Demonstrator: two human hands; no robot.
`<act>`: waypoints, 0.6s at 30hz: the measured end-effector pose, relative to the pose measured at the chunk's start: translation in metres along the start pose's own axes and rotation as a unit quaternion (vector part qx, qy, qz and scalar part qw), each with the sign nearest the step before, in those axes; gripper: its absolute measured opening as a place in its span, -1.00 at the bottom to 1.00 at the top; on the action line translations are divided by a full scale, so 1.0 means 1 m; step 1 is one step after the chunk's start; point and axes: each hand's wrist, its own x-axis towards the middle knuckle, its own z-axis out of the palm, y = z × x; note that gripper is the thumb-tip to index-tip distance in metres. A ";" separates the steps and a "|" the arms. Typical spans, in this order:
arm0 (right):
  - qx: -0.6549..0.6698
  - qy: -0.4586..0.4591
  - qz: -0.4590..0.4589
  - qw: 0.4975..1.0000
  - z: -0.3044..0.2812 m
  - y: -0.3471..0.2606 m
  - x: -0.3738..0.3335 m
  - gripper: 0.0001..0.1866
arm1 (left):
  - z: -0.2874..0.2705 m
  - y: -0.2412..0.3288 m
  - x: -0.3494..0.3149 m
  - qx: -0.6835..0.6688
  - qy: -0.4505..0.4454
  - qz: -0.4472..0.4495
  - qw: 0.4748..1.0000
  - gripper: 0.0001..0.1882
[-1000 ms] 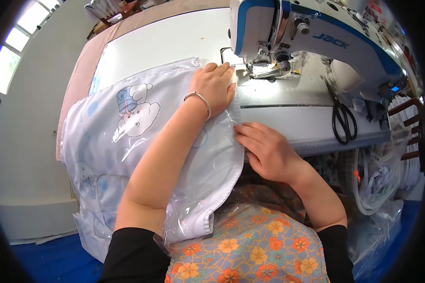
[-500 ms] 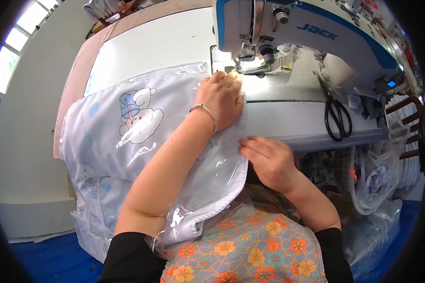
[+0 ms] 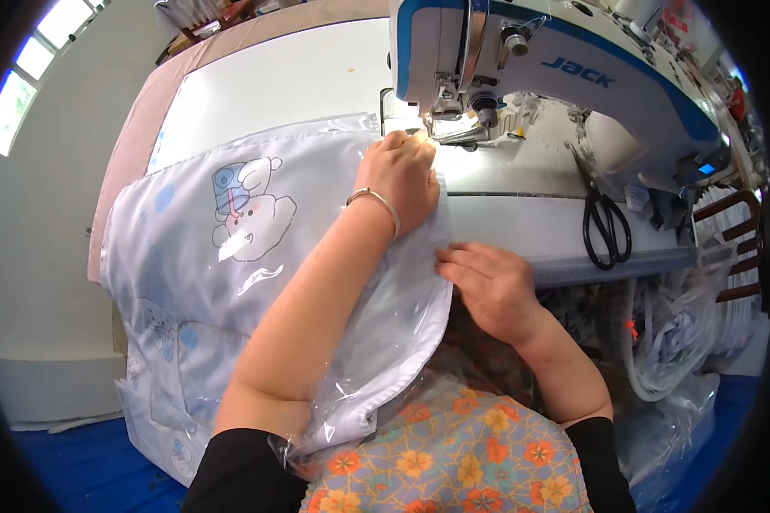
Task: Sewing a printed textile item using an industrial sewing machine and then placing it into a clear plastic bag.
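A pale printed cloth [image 3: 188, 222] with a cartoon bear pattern and a clear plastic film over it spreads across the sewing table and hangs off its near left side. My left hand [image 3: 398, 175], a bangle on its wrist, presses the cloth's right edge just in front of the needle, with bent fingers held together. Lower along that same edge, my right hand [image 3: 492, 286] pinches the cloth between thumb and fingers. The sewing machine [image 3: 522, 64], white and blue, stands over the cloth's far right corner. Its lamp lights my left fingertips, which partly hide the presser foot area.
Black-handled scissors [image 3: 607, 227] lie on the table right of the machine's needle. Beyond the table's right edge hang clear plastic bags [image 3: 672, 342] with white strips inside. A wooden chair back [image 3: 736, 239] stands at the right. A floral apron [image 3: 453, 462] covers my lap.
The view has shifted slightly. Both hands keep nearly the same places on the cloth, and the cloth shows little movement.
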 end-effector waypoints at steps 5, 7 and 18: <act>-0.015 -0.019 -0.006 1.000 -0.005 0.007 0.001 -0.71 | 0.000 0.000 0.005 -0.020 0.001 0.005 1.000 -0.78; -0.013 -0.023 -0.008 1.000 -0.008 0.008 0.004 -0.71 | 0.001 -0.003 0.005 -0.028 0.018 0.009 0.999 -0.77; -0.003 -0.029 -0.008 1.000 -0.003 0.010 0.001 -0.68 | 0.012 -0.017 0.008 -0.076 0.047 -0.013 0.996 -0.71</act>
